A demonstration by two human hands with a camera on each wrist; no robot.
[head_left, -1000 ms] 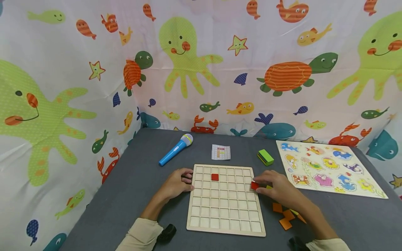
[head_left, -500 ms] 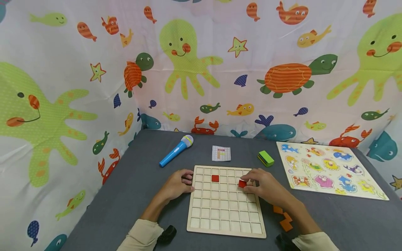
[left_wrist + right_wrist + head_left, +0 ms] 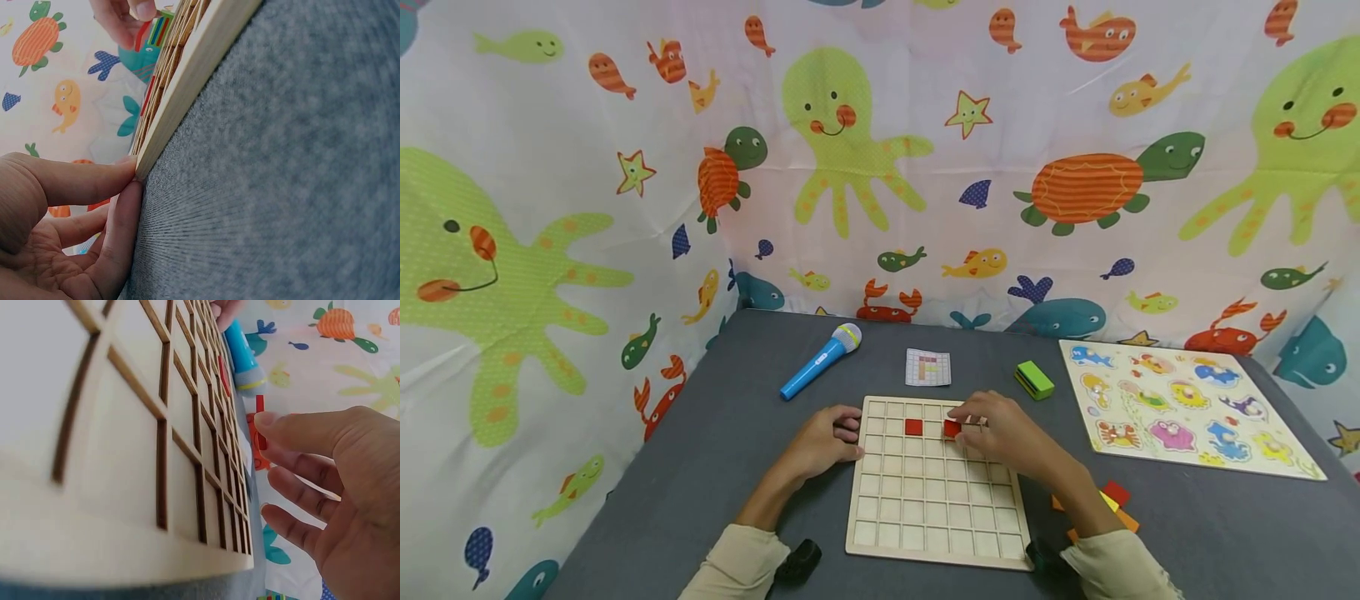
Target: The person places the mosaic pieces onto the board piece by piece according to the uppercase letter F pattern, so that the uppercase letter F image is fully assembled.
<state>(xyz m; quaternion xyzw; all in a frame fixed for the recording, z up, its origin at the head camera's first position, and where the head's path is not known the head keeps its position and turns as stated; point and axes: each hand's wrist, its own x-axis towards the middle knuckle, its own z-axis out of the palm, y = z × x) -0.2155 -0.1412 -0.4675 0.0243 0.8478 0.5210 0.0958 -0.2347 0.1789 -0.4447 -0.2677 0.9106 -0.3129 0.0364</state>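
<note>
Tile (image 3: 951, 429), red, square, thin: held aloft over the far half of the gridded board (image 3: 913, 486), apart from it in the right wrist view. Right hand (image 3: 996, 429): grip clamped on the tile, thumb opposing fingers. Handling, presumed: light, stiff, fairly smooth; best taken by opposite edges. Left hand (image 3: 818, 443): grip pinching the board's left rim. Second tile (image 3: 913, 427), also red: in a cell, second row from the far edge. Loose tiles (image 3: 1117, 492): overlapping on the worktop (image 3: 700, 500), right of the board. Beyond: printed card (image 3: 928, 367), blue microphone (image 3: 817, 367), green block (image 3: 1036, 379).
</note>
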